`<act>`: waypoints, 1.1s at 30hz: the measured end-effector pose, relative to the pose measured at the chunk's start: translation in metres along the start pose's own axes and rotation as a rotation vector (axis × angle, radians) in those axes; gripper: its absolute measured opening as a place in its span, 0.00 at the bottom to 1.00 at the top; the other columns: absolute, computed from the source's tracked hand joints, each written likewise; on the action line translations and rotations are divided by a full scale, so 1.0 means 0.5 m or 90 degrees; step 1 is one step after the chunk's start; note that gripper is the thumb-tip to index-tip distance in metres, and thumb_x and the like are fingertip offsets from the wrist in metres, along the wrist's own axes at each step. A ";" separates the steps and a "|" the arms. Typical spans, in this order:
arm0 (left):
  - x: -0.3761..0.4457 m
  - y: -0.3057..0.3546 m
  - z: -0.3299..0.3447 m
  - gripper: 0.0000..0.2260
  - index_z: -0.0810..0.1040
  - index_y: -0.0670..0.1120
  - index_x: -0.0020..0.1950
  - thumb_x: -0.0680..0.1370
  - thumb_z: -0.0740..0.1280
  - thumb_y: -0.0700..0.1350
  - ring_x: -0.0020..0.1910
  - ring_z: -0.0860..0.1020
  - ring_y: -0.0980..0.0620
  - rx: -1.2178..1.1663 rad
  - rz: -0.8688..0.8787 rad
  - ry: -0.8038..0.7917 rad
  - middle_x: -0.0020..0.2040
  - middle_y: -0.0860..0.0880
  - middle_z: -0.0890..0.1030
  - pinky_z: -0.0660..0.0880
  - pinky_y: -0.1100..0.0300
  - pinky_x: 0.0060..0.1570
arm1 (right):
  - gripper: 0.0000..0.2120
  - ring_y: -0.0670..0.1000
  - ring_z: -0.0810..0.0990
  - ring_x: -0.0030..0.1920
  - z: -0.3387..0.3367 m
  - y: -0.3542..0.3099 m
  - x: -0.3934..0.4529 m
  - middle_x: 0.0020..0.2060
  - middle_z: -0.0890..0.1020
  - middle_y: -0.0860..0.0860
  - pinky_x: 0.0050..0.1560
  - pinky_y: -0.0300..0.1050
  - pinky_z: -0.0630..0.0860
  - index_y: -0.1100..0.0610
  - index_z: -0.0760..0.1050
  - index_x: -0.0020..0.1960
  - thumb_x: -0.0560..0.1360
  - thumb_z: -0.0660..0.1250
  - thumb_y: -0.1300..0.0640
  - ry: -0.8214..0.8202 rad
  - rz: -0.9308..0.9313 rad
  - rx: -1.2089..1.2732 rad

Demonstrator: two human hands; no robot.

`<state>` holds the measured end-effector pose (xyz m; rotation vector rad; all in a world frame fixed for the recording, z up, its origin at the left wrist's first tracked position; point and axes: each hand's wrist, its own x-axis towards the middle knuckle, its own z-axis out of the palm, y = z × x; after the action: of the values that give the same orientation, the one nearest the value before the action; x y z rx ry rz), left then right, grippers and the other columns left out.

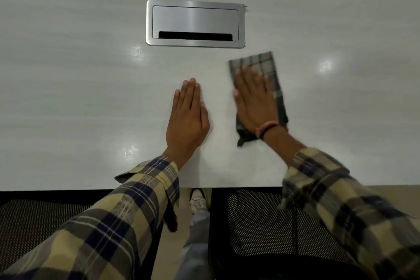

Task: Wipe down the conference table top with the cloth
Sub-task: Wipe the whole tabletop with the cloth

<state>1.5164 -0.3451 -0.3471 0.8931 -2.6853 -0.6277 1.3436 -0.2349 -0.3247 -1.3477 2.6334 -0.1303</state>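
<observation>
Pale table (68, 98) carries a checked cloth (263, 63) under the flat, blurred, seemingly spread right hand (254, 100); left hand (187, 118), at nine o'clock, lies flat, fingers together.

Surface (68, 98): broad bare stretches lie open to the left of the left hand (186, 118) and to the right of the right hand (254, 102). A bare lane runs between the two hands. Ahead of the left hand, a metal cable hatch (195, 24) is set into the surface, its dark slot facing the hands; a bare strip separates it from the fingertips. Behind the hands, two mesh chairs (261, 223) stand just beside the surface's near edge.
</observation>
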 end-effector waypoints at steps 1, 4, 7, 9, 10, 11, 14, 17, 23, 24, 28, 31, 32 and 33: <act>-0.001 0.001 -0.001 0.25 0.59 0.37 0.83 0.86 0.52 0.45 0.84 0.54 0.46 0.000 0.000 -0.001 0.84 0.41 0.58 0.50 0.48 0.83 | 0.28 0.57 0.51 0.83 0.013 -0.021 -0.051 0.83 0.54 0.54 0.81 0.61 0.48 0.54 0.50 0.84 0.86 0.46 0.47 -0.006 -0.053 -0.009; -0.001 0.002 -0.003 0.25 0.58 0.37 0.83 0.86 0.52 0.45 0.84 0.53 0.46 -0.004 0.000 -0.004 0.84 0.41 0.58 0.49 0.48 0.83 | 0.28 0.56 0.52 0.83 0.031 0.000 -0.242 0.83 0.53 0.53 0.81 0.61 0.49 0.54 0.53 0.84 0.86 0.50 0.48 -0.063 -0.174 -0.023; 0.000 0.002 -0.003 0.25 0.58 0.38 0.83 0.86 0.53 0.44 0.84 0.53 0.46 -0.015 -0.007 -0.002 0.84 0.42 0.57 0.48 0.49 0.83 | 0.28 0.55 0.55 0.82 0.013 0.112 -0.314 0.83 0.55 0.51 0.79 0.62 0.54 0.51 0.53 0.83 0.85 0.51 0.48 -0.081 -0.123 -0.015; 0.002 0.002 0.000 0.25 0.58 0.38 0.83 0.86 0.53 0.44 0.84 0.53 0.46 -0.017 -0.010 -0.001 0.84 0.42 0.57 0.47 0.49 0.83 | 0.28 0.55 0.54 0.82 -0.006 0.183 -0.266 0.83 0.54 0.52 0.79 0.63 0.54 0.52 0.53 0.83 0.85 0.48 0.47 -0.076 0.005 -0.007; 0.002 0.002 0.000 0.25 0.58 0.38 0.83 0.86 0.53 0.44 0.84 0.53 0.46 -0.013 -0.008 0.002 0.84 0.42 0.58 0.47 0.49 0.83 | 0.29 0.56 0.52 0.83 -0.016 0.208 -0.221 0.83 0.54 0.52 0.80 0.63 0.52 0.53 0.52 0.83 0.85 0.46 0.45 -0.062 0.064 -0.004; 0.002 0.001 0.001 0.25 0.58 0.37 0.83 0.86 0.53 0.44 0.84 0.53 0.46 -0.008 -0.006 0.004 0.84 0.41 0.58 0.48 0.49 0.83 | 0.30 0.55 0.50 0.83 -0.026 0.221 -0.166 0.83 0.52 0.52 0.81 0.62 0.49 0.54 0.50 0.84 0.85 0.44 0.44 -0.044 0.116 0.003; 0.001 -0.004 0.002 0.25 0.58 0.37 0.83 0.87 0.52 0.45 0.84 0.53 0.46 -0.002 -0.001 -0.003 0.84 0.42 0.58 0.48 0.49 0.83 | 0.32 0.56 0.47 0.83 -0.044 0.183 -0.001 0.83 0.49 0.55 0.82 0.57 0.40 0.55 0.46 0.84 0.84 0.38 0.43 -0.034 0.167 -0.008; 0.003 -0.004 0.001 0.25 0.58 0.38 0.83 0.86 0.51 0.46 0.84 0.53 0.47 0.006 -0.003 -0.007 0.84 0.42 0.57 0.48 0.49 0.83 | 0.31 0.57 0.50 0.83 -0.024 0.075 0.063 0.83 0.52 0.55 0.81 0.56 0.41 0.55 0.48 0.84 0.84 0.38 0.44 -0.020 0.059 -0.018; -0.003 0.002 0.004 0.25 0.58 0.37 0.83 0.86 0.50 0.46 0.84 0.53 0.45 0.021 -0.033 -0.001 0.84 0.41 0.58 0.46 0.49 0.83 | 0.28 0.56 0.51 0.83 0.016 0.055 -0.266 0.83 0.54 0.53 0.82 0.59 0.46 0.52 0.51 0.84 0.87 0.49 0.47 -0.079 -0.203 -0.018; -0.005 0.020 0.008 0.25 0.58 0.36 0.82 0.86 0.51 0.45 0.84 0.54 0.44 0.003 -0.051 0.010 0.84 0.40 0.58 0.46 0.48 0.83 | 0.27 0.56 0.54 0.83 0.014 0.106 -0.315 0.83 0.55 0.52 0.82 0.59 0.49 0.51 0.51 0.84 0.87 0.50 0.47 -0.083 -0.198 -0.012; 0.009 0.145 0.055 0.25 0.60 0.36 0.82 0.86 0.52 0.44 0.84 0.54 0.44 -0.078 -0.036 0.032 0.83 0.40 0.59 0.46 0.49 0.83 | 0.29 0.58 0.55 0.82 -0.031 0.325 -0.285 0.83 0.55 0.53 0.81 0.61 0.48 0.52 0.50 0.84 0.86 0.40 0.43 -0.066 0.024 -0.016; 0.022 0.260 0.117 0.25 0.60 0.36 0.82 0.86 0.50 0.46 0.84 0.55 0.45 -0.136 -0.016 0.009 0.83 0.40 0.60 0.46 0.50 0.83 | 0.32 0.55 0.48 0.83 -0.064 0.359 -0.124 0.84 0.50 0.53 0.82 0.58 0.42 0.53 0.46 0.84 0.84 0.37 0.41 -0.041 0.157 0.018; 0.029 0.296 0.140 0.26 0.61 0.36 0.81 0.86 0.50 0.46 0.83 0.55 0.44 -0.147 -0.013 -0.002 0.83 0.40 0.60 0.48 0.48 0.83 | 0.31 0.55 0.47 0.83 -0.067 0.346 -0.075 0.84 0.50 0.53 0.82 0.57 0.41 0.53 0.45 0.84 0.84 0.38 0.42 -0.033 0.155 0.020; 0.035 0.326 0.162 0.26 0.62 0.35 0.81 0.85 0.50 0.46 0.83 0.56 0.44 -0.150 -0.014 -0.005 0.82 0.39 0.61 0.49 0.46 0.83 | 0.30 0.55 0.48 0.83 -0.064 0.327 -0.041 0.84 0.50 0.53 0.82 0.57 0.41 0.53 0.44 0.84 0.85 0.39 0.43 -0.024 0.127 0.018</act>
<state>1.3910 -0.2126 -0.3402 0.8584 -2.5416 -0.9301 1.2189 -0.1226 -0.3167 -1.0600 2.7043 -0.1129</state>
